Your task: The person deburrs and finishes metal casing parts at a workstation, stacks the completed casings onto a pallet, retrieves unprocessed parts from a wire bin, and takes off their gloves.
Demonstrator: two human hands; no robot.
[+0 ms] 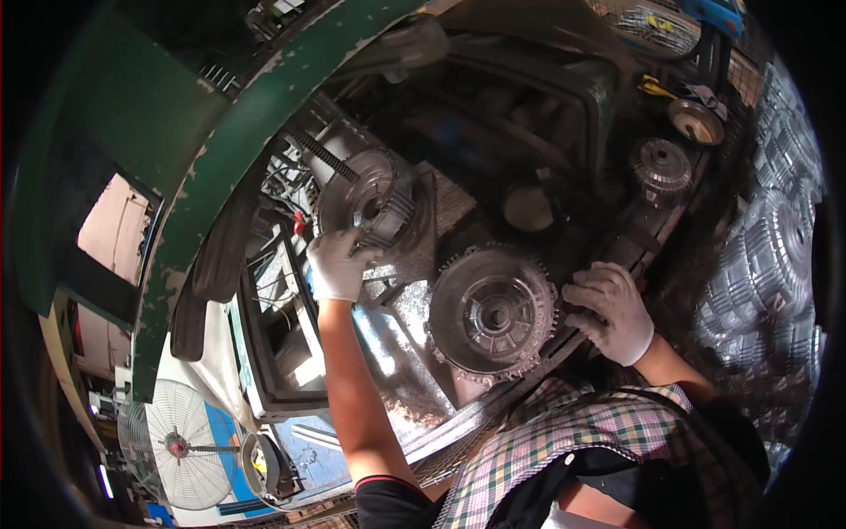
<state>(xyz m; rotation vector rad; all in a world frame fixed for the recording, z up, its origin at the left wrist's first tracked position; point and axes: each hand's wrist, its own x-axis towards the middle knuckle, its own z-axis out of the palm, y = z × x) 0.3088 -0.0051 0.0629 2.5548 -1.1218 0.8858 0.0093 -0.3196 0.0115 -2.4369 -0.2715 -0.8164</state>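
My left hand, in a white glove, is at the near edge of a round, finned metal housing seated in the machine. Its fingers are bent in around the rim; the fingertips are partly hidden. A wider metal housing, with a toothed rim and a hub in its middle, lies face up in front of me. Just right of that rim is my right hand, also gloved, with slightly curved fingers and nothing visible in them. A dark coil spring points toward the seated housing.
A peeling green machine frame arches across the left. A smaller finned part and a round pan sit on the ledge at right. Stacked metal castings fill the far right. A fan stands lower left.
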